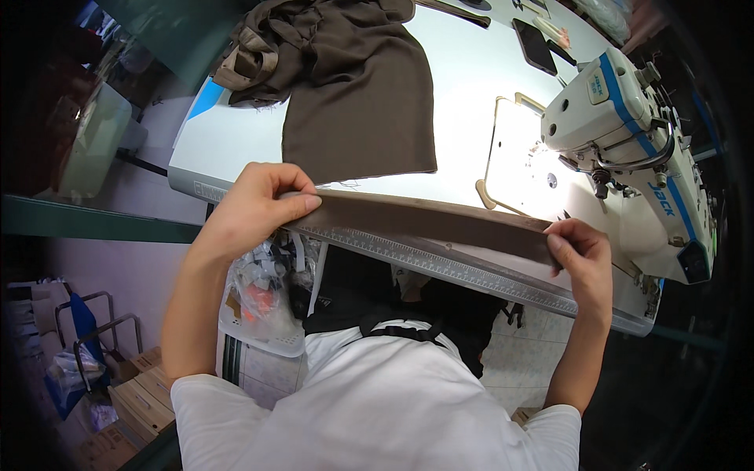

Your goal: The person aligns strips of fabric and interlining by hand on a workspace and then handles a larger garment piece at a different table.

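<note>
A long brown fabric strip is stretched between my two hands above the front edge of the white sewing table. My left hand pinches its left end between thumb and fingers. At the other end, my right hand grips the strip, near the Jack sewing machine. Beyond the strip lies a larger brown fabric piece, flat at its near part and bunched at the back left, with frayed threads along its near edge. Under the strip, a printed ruler scale runs along the table edge.
A black smartphone lies at the back right beside small tools. A folded brown strip is at the far edge. Below the table, at left, hangs a white basket with plastic bags. Cardboard boxes stand on the lower left.
</note>
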The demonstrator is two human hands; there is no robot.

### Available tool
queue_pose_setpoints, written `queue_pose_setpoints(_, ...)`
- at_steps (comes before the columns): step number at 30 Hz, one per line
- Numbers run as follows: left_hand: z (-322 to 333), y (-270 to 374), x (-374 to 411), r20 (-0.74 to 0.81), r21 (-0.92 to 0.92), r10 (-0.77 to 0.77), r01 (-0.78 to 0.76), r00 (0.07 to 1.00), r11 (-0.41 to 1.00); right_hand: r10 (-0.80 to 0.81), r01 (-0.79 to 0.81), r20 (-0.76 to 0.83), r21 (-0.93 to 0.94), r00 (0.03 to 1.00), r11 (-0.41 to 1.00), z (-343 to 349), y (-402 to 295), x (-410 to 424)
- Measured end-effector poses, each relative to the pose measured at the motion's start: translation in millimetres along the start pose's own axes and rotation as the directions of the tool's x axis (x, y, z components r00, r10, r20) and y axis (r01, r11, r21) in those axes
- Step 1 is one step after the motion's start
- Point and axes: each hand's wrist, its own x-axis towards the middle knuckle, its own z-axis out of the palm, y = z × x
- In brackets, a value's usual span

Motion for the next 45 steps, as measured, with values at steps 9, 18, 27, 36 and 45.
queue_pose_setpoints(9, -7.5, 7.0, 18.3, -0.039, 0.155, -0.109, 0.113, 0.993, 0.981, -0.027, 0.006, -0.122, -0.164, 0.992, 0.987, -21.6, 14.0, 25.7)
queue_pose_setpoints(18, -14.5, -1.9, 18.0, -0.12, 0.385, -0.042, 0.085, 0.992, 0.919, -0.023, -0.001, -0.067, -0.334, 0.997, 0.942, -13.1, 18.8, 26.7)
queue_pose_setpoints(27, 0.5, 5.3, 34.7, -0.061, 0.532, 0.098, -0.051, 0.993, 0.845, -0.213, 0.114, -0.076, -0.65, 0.974, 0.752, -35.4, 33.5, 20.9)
queue_pose_setpoints(36, -4.2, -16.2, 27.8, -0.186, 0.412, -0.045, 0.12, 0.981, 0.903, 0.098, -0.096, -0.007, -0.291, 0.995, 0.952, -60.0, 22.7, 35.8)
queue_pose_setpoints(45, -9.9, -20.0, 26.2, -0.182, 0.376, -0.054, 0.121, 0.982, 0.919, -0.055, 0.068, 0.041, -0.529, 0.998, 0.846, -52.8, 19.6, 34.3)
